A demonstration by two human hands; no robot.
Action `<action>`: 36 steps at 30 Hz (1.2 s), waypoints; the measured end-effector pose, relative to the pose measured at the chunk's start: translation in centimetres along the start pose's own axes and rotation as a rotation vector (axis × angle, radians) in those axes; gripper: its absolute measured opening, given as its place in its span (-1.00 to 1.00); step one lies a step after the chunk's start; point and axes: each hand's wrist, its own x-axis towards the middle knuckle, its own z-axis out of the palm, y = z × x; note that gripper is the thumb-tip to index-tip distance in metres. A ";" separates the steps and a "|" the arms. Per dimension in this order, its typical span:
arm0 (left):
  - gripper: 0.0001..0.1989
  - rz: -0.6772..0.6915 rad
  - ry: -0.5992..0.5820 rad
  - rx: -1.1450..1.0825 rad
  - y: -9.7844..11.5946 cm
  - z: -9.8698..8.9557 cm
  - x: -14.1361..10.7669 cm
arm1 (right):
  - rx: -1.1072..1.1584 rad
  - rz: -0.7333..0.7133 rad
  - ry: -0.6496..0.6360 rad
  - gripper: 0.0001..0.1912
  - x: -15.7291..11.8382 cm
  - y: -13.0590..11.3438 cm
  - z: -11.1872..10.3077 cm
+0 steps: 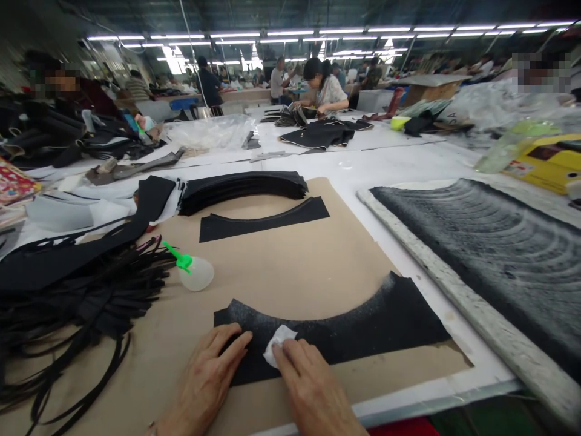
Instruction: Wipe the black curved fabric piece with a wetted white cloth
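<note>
A curved black fabric piece (358, 339) lies flat on the tan sheet in front of me, with a pale powdery haze along its concave upper edge. My left hand (206, 369) rests on the left end of this piece, thumb and fingers apart and holding nothing. My right hand (311, 381) has its fingers closed on a crumpled white cloth (279, 345), which touches the fabric. Part of the cloth is hidden under the fingers. Up and to the left of the hands is a translucent squeeze bottle (197, 274) with a green nozzle, lying tilted.
A second curved black piece (267, 218) and a thick stack of similar pieces (245, 188) lie farther back. Black strips (86, 297) tangle at left. A board with a white-streaked black surface (490, 242) stands at right, near a yellow box (544, 166). Other people work beyond.
</note>
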 end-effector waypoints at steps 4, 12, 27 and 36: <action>-0.72 0.016 -0.019 0.087 0.1 0.1 -0.4 | -0.198 0.098 -0.027 -0.49 -3.9 7.0 -3.9; -0.71 0.105 0.033 0.160 -0.1 0.1 -0.1 | -0.020 -0.016 0.020 -0.51 -2.6 3.4 -3.7; -0.63 0.168 -0.032 0.227 -1.2 1.6 -1.6 | -0.018 0.146 -0.115 -0.43 -4.6 6.6 -6.8; -0.57 0.131 -0.020 0.215 -0.7 1.0 -1.5 | -0.334 0.317 -0.041 -0.55 -9.4 14.0 -13.1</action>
